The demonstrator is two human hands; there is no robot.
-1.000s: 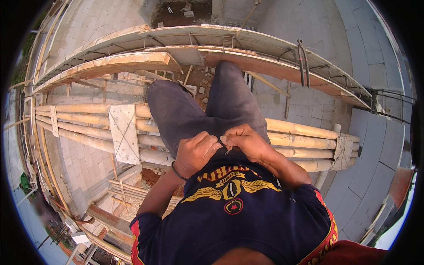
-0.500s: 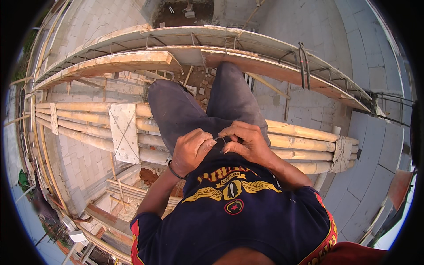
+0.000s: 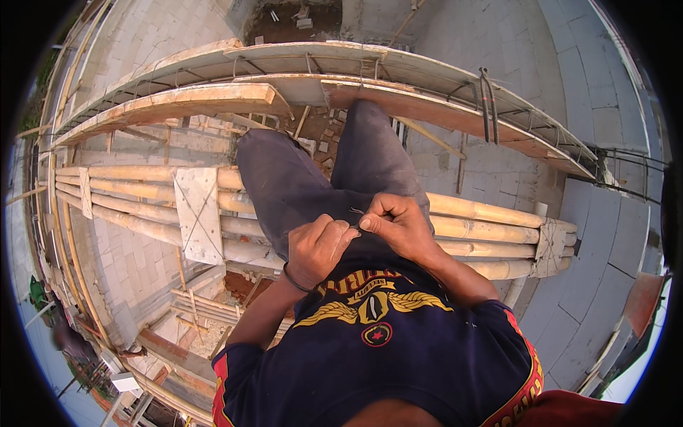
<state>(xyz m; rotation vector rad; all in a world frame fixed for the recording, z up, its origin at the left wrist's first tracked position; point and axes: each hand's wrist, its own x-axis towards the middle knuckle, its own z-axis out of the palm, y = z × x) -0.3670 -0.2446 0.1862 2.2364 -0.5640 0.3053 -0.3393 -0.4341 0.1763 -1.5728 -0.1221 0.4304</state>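
Over my lap, a short piece of thin wire [image 3: 357,211] runs between my hands, its ends poking up past the fingertips. My left hand [image 3: 318,245] is closed, thumb pressed to the curled fingers, and pinches the wire's lower part. My right hand [image 3: 395,224] is closed too, with thumb and forefinger pinching the wire a little higher. The fingertips of both hands nearly touch. How far the wire runs inside the fingers is hidden. A dark band circles my left wrist.
I sit on a platform of bamboo poles [image 3: 491,229], with a pale tied board [image 3: 198,215] at left. Ahead stretches a beam form of wooden planks [image 3: 178,105] with rebar inside. A bent steel bar tool [image 3: 488,105] hangs over it. Far below lie rubble and bricks [image 3: 326,135].
My left hand has shifted slightly right and down, and my right hand has turned. The wire that was looped between the fingers now shows only short ends.
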